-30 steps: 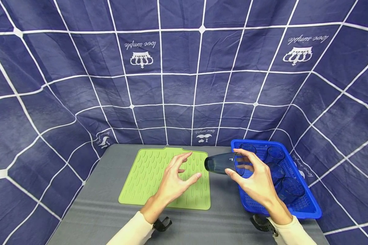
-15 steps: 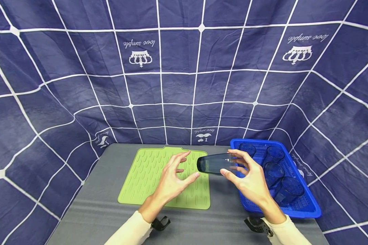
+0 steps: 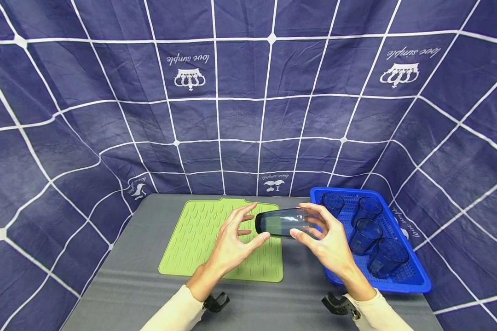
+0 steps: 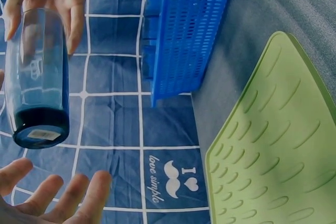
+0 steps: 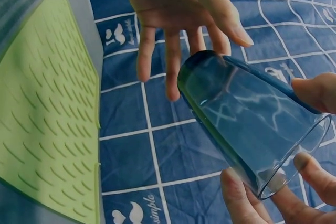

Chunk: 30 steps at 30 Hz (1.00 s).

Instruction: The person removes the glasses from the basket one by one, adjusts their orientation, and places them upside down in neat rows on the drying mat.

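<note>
My right hand (image 3: 329,236) grips a blue-tinted drinking glass (image 3: 281,222) near its rim, thumb on one side and fingers on the other. The glass lies sideways in the air, its dark thick base toward the left. My left hand (image 3: 234,239) is spread with fingers apart, close to that base and holding nothing. In the left wrist view, a small pale label shows on the base of the glass (image 4: 39,87), with a gap between it and my left fingertips (image 4: 97,184). Seen from the right wrist, the glass (image 5: 252,114) has its open rim between my right fingers.
A green ridged drying mat (image 3: 190,243) lies on the grey table (image 3: 124,257), beneath my left hand. On the right stands a blue perforated plastic basket (image 3: 418,278) with several similar glasses (image 3: 366,234) upright in it. A blue checked cloth (image 3: 240,119) hangs behind and at both sides.
My right hand has carried the glass leftward from over the basket's edge to over the mat's right side, bringing its base near my left hand. The left hand has barely moved.
</note>
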Motion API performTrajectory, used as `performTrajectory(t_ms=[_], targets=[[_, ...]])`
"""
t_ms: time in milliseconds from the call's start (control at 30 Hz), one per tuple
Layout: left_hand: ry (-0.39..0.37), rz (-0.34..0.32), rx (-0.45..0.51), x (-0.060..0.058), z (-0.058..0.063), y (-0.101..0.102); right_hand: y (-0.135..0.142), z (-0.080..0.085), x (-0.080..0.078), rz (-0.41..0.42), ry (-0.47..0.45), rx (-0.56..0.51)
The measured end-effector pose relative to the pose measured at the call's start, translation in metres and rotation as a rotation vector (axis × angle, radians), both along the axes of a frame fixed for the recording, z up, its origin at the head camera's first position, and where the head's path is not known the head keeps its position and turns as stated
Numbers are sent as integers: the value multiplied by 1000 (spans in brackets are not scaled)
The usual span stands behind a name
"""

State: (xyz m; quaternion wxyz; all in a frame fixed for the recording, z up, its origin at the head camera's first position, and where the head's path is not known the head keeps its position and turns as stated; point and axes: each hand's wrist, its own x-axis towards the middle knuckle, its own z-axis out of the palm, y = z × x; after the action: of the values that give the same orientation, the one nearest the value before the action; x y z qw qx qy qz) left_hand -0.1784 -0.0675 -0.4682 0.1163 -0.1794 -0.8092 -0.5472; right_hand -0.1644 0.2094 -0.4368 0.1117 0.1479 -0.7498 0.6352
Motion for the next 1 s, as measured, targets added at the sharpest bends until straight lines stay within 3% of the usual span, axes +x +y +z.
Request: performTrajectory(t_ms=[333,533,800,1000], targets=[[-50,-40,69,3,1,0,-12,-7,0,47,-17,-49],[-30,-33,72,5,1,-1,-20,-10,1,67,-39,-75],[56,-14,47,5,-2,-3,-29,-13,2,122,-48,-151],[63,-19,75,7,0,-5,-34,-15,2,129,-38,-168]])
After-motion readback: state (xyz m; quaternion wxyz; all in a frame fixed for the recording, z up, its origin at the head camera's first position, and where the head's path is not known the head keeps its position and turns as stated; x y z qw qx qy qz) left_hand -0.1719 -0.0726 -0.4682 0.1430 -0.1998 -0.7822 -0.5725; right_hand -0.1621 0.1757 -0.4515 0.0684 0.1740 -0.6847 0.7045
